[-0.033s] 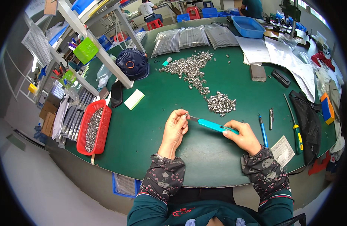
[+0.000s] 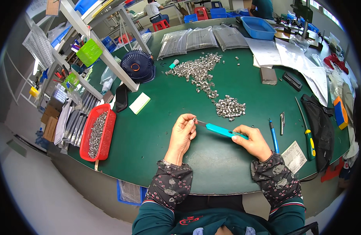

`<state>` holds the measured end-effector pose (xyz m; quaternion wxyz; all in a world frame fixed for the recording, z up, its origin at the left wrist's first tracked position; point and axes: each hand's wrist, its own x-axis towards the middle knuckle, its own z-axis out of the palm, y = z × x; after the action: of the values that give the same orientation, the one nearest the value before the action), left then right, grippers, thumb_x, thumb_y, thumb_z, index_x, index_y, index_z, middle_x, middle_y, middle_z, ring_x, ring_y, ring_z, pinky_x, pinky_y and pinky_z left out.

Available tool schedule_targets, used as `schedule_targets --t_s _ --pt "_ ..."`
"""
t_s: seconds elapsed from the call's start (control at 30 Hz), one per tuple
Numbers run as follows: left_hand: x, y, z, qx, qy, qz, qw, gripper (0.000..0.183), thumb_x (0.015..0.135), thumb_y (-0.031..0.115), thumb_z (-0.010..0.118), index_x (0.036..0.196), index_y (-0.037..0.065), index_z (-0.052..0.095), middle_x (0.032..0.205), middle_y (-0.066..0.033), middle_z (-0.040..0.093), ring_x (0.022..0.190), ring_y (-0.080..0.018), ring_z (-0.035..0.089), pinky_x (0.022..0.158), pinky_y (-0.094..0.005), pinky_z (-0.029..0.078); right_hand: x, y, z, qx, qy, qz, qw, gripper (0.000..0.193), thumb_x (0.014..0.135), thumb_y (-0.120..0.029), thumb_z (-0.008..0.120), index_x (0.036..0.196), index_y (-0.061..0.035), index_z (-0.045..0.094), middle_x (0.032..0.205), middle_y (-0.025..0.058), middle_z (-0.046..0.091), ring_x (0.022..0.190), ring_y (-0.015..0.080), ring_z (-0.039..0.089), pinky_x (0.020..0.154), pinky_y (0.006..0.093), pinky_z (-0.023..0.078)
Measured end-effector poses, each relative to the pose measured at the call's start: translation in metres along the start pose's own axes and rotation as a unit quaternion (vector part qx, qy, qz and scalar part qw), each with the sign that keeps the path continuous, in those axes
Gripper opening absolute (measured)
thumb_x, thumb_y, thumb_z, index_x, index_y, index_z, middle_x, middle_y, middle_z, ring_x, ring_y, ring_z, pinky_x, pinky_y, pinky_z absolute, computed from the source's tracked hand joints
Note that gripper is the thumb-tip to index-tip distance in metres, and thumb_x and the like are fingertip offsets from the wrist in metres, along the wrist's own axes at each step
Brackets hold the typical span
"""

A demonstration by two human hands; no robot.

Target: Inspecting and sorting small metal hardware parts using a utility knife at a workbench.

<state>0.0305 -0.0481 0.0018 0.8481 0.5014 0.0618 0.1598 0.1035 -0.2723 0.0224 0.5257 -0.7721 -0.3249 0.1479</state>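
Observation:
Over the near middle of the green table, my left hand (image 2: 182,133) pinches a small silver metal ring (image 2: 194,119) between thumb and fingertips. My right hand (image 2: 252,141) is closed round the rear of a teal utility knife (image 2: 218,130). The knife's blade (image 2: 201,123) points left, and its tip meets the ring or lies right at it; the exact contact is too small to tell. Just beyond my hands is a small heap of similar metal rings (image 2: 230,107). A larger spread of rings (image 2: 198,72) trails away behind it.
A red basket (image 2: 85,147) full of small metal parts stands at the left, near a phone (image 2: 121,98) and a dark blue fan (image 2: 137,66). To the right lie a blue pen (image 2: 273,136), a screwdriver (image 2: 309,145) and a black pouch (image 2: 319,133). Bagged rods (image 2: 204,38) line the back.

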Motion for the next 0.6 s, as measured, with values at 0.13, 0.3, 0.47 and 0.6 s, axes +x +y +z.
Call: schedule_targets --t_s 0.13,0.3,0.47,0.6 --pt "0.000 -0.003 0.000 0.010 -0.009 0.018 1.000 0.012 0.085 0.008 0.052 0.096 0.003 0.050 0.078 -0.0013 0.050 0.054 -0.0035 0.038 0.043 -0.0159 0.032 0.000 0.000 0.001 0.017 -0.015 0.014 1.000 0.026 0.075 -0.025 0.062 0.086 -0.0014 0.060 0.064 0.0084 0.060 0.059 0.0150 0.056 0.057 0.0287 0.042" --pt "0.000 -0.004 0.001 0.042 -0.016 0.042 0.998 0.011 0.085 0.009 0.052 0.095 0.003 0.052 0.077 -0.0003 0.049 0.053 -0.0033 0.038 0.043 -0.0161 0.032 0.002 0.014 0.002 0.080 -0.052 0.043 0.995 0.026 0.076 -0.025 0.061 0.085 -0.0009 0.060 0.070 0.0087 0.061 0.059 0.0163 0.056 0.056 0.0297 0.042" --pt "0.001 -0.006 -0.005 0.029 -0.004 0.024 0.999 0.012 0.085 0.009 0.052 0.095 0.002 0.052 0.078 -0.0009 0.049 0.053 -0.0037 0.039 0.043 -0.0165 0.033 -0.003 -0.005 0.009 -0.139 0.094 -0.095 0.981 0.023 0.074 -0.023 0.063 0.084 -0.0027 0.058 0.072 0.0107 0.059 0.059 0.0251 0.057 0.054 0.0329 0.043" --pt "0.000 -0.002 -0.001 -0.019 0.025 -0.007 0.999 0.012 0.086 0.012 0.051 0.093 0.002 0.051 0.079 -0.0015 0.048 0.057 -0.0055 0.038 0.045 -0.0174 0.032 -0.001 -0.007 0.004 -0.150 0.198 -0.155 0.956 0.021 0.072 -0.020 0.064 0.085 -0.0050 0.057 0.070 0.0113 0.057 0.060 0.0286 0.056 0.052 0.0349 0.043"
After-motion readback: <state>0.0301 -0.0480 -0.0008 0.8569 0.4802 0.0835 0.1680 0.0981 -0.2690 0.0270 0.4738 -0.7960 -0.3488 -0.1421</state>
